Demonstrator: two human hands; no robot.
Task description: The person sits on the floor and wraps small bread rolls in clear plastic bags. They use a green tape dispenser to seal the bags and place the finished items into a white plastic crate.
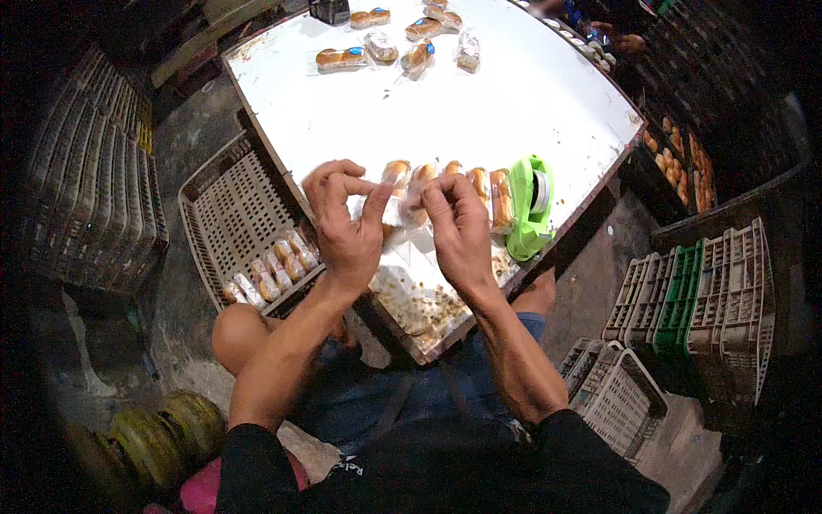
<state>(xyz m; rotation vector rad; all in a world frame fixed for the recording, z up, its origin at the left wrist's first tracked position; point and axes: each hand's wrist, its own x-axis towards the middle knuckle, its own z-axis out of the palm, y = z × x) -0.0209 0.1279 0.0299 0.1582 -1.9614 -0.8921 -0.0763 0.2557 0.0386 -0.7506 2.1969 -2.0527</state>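
Note:
Over the near part of a white table, my left hand [350, 225] has its thumb and forefinger close together beside a plastic-wrapped bread roll [393, 215]. Whether those fingertips grip the wrapper is unclear. My right hand [459, 231] pinches a blurred bit of clear plastic wrapper [414, 198] between thumb and fingers. Several wrapped bread rolls [501, 199] lie in a row behind and beside my hands, partly hidden by them. At the right end of that row stands a light-green tape dispenser [530, 212] with a roll of tape [541, 191].
More wrapped breads [340, 59] lie at the far side of the white table [449, 115]. A plastic crate [241, 193] at left holds several wrapped rolls [276, 266]. Crate stacks [96, 173] [700, 302] flank me. A person's hand [629, 44] shows at far right.

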